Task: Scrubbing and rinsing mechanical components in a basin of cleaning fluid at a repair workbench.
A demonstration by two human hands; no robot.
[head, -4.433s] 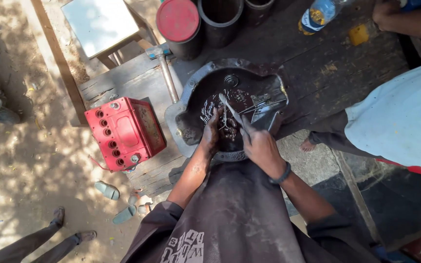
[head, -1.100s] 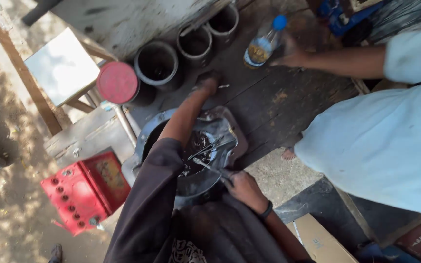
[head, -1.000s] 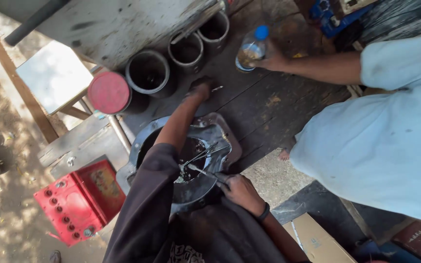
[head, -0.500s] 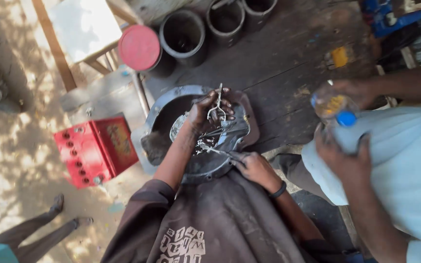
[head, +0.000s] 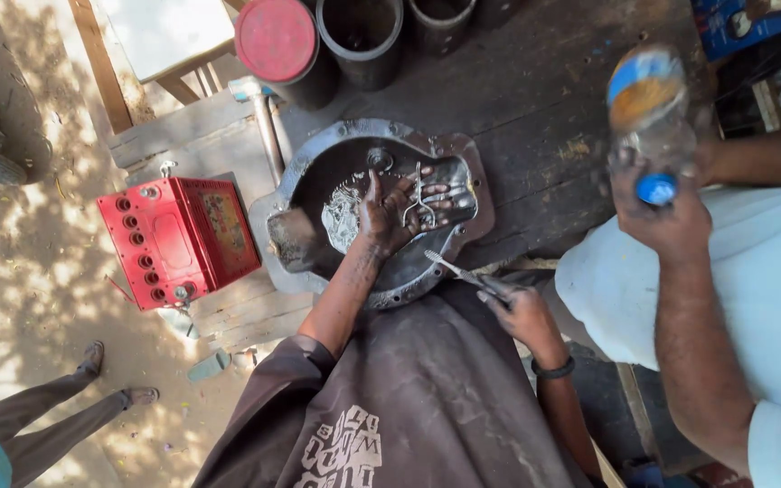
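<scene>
My left hand reaches into a round metal pan of dark oily liquid, its blackened fingers around a small forked metal part just above the liquid. My right hand is closed on a thin brush like a toothbrush, whose head rests at the pan's near right rim. The pan sits on a dark wooden platform in front of me.
A red battery case stands left of the pan. A red-lidded can and dark pots line the far edge. On the right another person's hand holds a plastic bottle. A third person's legs are at lower left.
My left hand reached to the far pots, then came back into the pan with the metal part. The other person lifted the bottle off the platform and holds it up at the right.
</scene>
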